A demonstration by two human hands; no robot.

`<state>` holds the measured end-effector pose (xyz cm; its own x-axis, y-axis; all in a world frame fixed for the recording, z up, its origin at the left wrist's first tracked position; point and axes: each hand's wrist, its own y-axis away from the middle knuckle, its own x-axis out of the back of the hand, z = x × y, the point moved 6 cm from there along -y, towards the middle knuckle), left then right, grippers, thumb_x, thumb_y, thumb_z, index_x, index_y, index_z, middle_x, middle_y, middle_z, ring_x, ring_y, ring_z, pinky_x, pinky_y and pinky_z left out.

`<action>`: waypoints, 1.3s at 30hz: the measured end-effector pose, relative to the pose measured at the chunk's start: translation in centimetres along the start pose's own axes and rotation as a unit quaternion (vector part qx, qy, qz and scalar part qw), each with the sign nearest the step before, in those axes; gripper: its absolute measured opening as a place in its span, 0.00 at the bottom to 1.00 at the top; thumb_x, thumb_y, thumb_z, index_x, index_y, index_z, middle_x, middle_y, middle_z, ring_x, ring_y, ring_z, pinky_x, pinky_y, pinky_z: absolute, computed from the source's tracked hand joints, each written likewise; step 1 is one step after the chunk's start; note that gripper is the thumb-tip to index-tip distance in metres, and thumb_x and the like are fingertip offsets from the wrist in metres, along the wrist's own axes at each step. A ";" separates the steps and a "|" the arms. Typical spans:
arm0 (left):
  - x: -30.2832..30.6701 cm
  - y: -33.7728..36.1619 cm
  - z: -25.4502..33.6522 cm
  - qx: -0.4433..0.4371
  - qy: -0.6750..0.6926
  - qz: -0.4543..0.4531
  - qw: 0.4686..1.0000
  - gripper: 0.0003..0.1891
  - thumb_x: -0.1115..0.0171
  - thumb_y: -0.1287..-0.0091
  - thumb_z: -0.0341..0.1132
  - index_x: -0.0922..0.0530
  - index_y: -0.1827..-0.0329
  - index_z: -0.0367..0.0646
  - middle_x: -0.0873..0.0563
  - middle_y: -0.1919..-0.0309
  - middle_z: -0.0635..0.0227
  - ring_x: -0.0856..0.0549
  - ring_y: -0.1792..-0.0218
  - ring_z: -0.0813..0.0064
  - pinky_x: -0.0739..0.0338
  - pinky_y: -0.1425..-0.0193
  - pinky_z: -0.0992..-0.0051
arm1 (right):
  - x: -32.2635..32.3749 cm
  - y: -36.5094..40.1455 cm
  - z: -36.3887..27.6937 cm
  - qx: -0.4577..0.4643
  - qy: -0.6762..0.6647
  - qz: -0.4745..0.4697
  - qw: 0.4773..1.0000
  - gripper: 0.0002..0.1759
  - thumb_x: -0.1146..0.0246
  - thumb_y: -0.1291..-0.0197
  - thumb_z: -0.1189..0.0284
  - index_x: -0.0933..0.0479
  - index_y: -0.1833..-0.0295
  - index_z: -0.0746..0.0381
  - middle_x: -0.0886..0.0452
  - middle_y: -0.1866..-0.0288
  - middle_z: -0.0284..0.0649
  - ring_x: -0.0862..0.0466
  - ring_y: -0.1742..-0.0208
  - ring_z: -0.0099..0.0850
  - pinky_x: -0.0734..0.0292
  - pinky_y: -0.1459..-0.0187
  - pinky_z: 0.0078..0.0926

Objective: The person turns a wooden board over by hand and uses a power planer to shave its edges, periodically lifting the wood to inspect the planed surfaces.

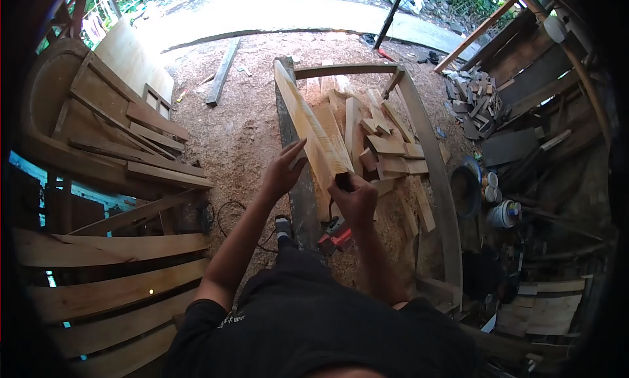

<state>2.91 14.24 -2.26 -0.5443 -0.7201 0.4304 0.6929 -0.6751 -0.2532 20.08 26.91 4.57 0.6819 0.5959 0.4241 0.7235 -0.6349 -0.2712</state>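
Note:
A long pale wooden plank point(314, 132) runs away from me, its far end resting near the corner of a dark timber frame point(298, 201). My right hand point(355, 200) is closed around the plank's near end, where a dark patch shows beside the fingers. At the plank's left edge, my left hand point(285, 170) is held with fingers stretched out and thumb apart, fingertips right by the wood. Below my right hand lies a red and black power tool point(337, 236), partly hidden by my forearm.
Inside the frame lie several cut wood pieces point(388, 145) over sawdust. A loose beam point(223, 70) is on the ground ahead. Boards point(111, 283) are stacked at left. Scrap wood point(477, 99) and paint cans point(503, 214) stand at right. A black cable point(226, 207) curls near my foot.

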 end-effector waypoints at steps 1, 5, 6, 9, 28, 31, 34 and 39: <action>0.0 -0.6 1.1 -0.069 -0.029 0.012 0.997 0.27 0.35 0.24 0.31 0.25 0.21 0.46 0.24 0.22 0.55 0.26 0.21 0.52 0.29 0.21 0.60 | 1.2 0.6 -0.6 -0.016 -0.003 -0.014 1.000 0.15 0.26 0.40 0.68 0.12 0.52 0.67 0.10 0.71 0.42 0.08 0.67 0.26 0.15 0.62 0.29; -0.8 -2.8 3.2 -0.197 -0.123 -0.011 0.973 0.34 0.34 0.26 0.28 0.32 0.16 0.51 0.29 0.19 0.60 0.34 0.17 0.55 0.40 0.13 0.55 | 7.1 1.9 -3.7 0.031 0.046 -0.003 0.998 0.15 0.26 0.41 0.69 0.11 0.51 0.66 0.09 0.68 0.40 0.09 0.67 0.23 0.15 0.61 0.28; -0.7 -3.4 3.9 -0.201 -0.119 -0.013 0.972 0.34 0.34 0.26 0.28 0.32 0.16 0.51 0.29 0.19 0.60 0.34 0.17 0.55 0.40 0.13 0.55 | 8.7 2.2 -4.9 0.033 0.057 -0.016 0.998 0.16 0.25 0.42 0.69 0.11 0.50 0.66 0.09 0.68 0.40 0.09 0.66 0.22 0.15 0.61 0.27; -1.7 -4.2 7.0 -0.231 -0.058 -0.126 0.963 0.29 0.36 0.24 0.29 0.27 0.20 0.50 0.26 0.20 0.65 0.33 0.17 0.56 0.43 0.12 0.51 | 13.0 3.0 -8.8 0.037 0.074 -0.028 0.996 0.18 0.25 0.42 0.69 0.11 0.48 0.65 0.08 0.66 0.40 0.09 0.65 0.21 0.15 0.59 0.26; 0.9 -3.0 16.8 -0.170 0.116 0.175 0.963 0.17 0.38 0.23 0.28 0.18 0.34 0.33 0.14 0.41 0.57 0.14 0.39 0.66 0.22 0.33 0.68 | 18.0 -0.9 -23.8 0.416 0.260 0.229 0.841 0.24 0.33 0.32 0.77 0.15 0.32 0.52 0.13 0.32 0.34 0.20 0.24 0.41 0.50 0.16 0.62; 1.9 -2.4 17.0 -0.190 0.157 0.227 0.942 0.16 0.37 0.22 0.29 0.18 0.35 0.33 0.14 0.41 0.58 0.14 0.41 0.67 0.22 0.34 0.69 | 15.8 -2.1 -23.5 0.433 0.207 0.337 0.810 0.26 0.39 0.31 0.81 0.16 0.30 0.53 0.17 0.26 0.37 0.30 0.16 0.45 0.49 0.15 0.59; 2.9 -1.6 17.8 -0.168 0.102 0.267 0.943 0.17 0.36 0.22 0.29 0.18 0.35 0.31 0.13 0.43 0.57 0.14 0.42 0.68 0.21 0.35 0.70 | 13.6 -4.1 -22.6 0.466 0.068 0.360 0.806 0.21 0.37 0.27 0.75 0.16 0.31 0.53 0.20 0.24 0.39 0.34 0.15 0.50 0.66 0.14 0.68; 4.7 0.1 20.2 -0.188 0.097 0.336 0.918 0.16 0.35 0.24 0.26 0.18 0.36 0.30 0.12 0.46 0.56 0.13 0.45 0.68 0.19 0.38 0.71 | 13.2 -6.6 -26.9 0.549 0.031 0.296 0.781 0.20 0.36 0.30 0.77 0.15 0.34 0.59 0.17 0.28 0.43 0.30 0.17 0.50 0.35 0.19 0.47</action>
<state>9.96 14.01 17.28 -0.1521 -0.9847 -0.0853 0.7110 -0.0491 -0.7015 21.45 25.75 35.16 0.9499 0.3116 -0.0258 -0.0384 0.0342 -0.9987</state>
